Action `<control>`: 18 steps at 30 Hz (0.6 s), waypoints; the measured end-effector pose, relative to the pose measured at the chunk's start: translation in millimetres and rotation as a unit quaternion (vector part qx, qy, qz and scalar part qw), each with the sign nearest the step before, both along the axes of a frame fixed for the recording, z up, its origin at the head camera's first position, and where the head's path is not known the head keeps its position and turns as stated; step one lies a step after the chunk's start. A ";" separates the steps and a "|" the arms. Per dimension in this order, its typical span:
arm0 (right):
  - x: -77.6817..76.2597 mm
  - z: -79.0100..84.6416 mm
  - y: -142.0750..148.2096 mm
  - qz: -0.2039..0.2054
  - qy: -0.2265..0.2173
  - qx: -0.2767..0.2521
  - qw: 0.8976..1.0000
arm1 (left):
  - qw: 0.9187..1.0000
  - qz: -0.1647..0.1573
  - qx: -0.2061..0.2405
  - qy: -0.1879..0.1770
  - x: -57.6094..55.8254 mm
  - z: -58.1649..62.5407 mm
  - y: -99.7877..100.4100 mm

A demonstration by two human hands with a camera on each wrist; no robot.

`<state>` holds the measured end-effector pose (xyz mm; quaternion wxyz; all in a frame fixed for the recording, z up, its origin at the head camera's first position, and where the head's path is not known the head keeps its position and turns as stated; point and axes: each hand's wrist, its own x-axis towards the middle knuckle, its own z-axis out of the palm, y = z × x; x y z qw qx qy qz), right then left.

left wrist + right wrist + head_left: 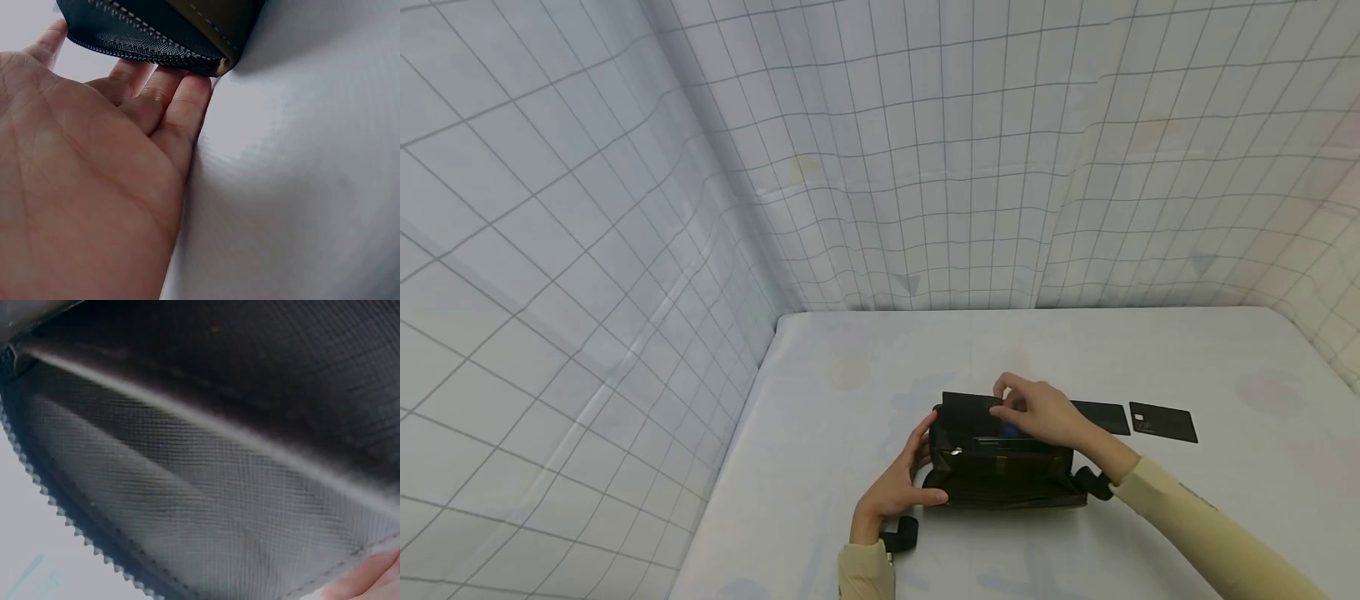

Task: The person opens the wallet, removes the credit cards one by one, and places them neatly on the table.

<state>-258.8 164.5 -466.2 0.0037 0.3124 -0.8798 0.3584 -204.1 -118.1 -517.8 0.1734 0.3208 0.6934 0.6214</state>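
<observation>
A black zip-around wallet [1000, 462] stands unzipped on the white table, its folds spread toward me. My left hand [898, 483] grips its left end, thumb at the front edge and fingers behind; in the left wrist view the fingers [181, 112] lie against the toothed zip edge. Over the back of the wallet, my right hand [1037, 408] has thumb and forefinger pinched at the right end of a black card [966, 408] that sticks up above the rim. Something blue shows under this hand. The right wrist view is filled by the wallet's dark lining [187, 469].
Two black cards lie flat to the right of the wallet: one [1103, 417] partly behind the right hand, another [1163, 422] marked VIP farther right. Grid-patterned white curtains [910, 167] hang behind and beside the table [820, 400].
</observation>
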 end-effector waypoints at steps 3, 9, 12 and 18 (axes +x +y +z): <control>0.1 0.8 1.0 -0.005 -0.008 -0.006 1.000 | 1.000 0.000 -0.001 0.004 -0.5 -0.6 -0.1; 0.8 2.0 2.0 -0.008 -0.009 -0.016 1.000 | 1.000 0.000 -0.004 0.007 -0.5 -0.4 -0.2; 0.5 1.0 2.8 -0.008 -0.011 -0.029 0.999 | 1.000 -0.002 -0.004 0.006 -0.4 0.0 -0.3; 0.1 0.6 5.4 -0.003 -0.035 -0.063 0.997 | 1.000 -0.004 -0.003 0.005 -0.3 -0.7 -0.4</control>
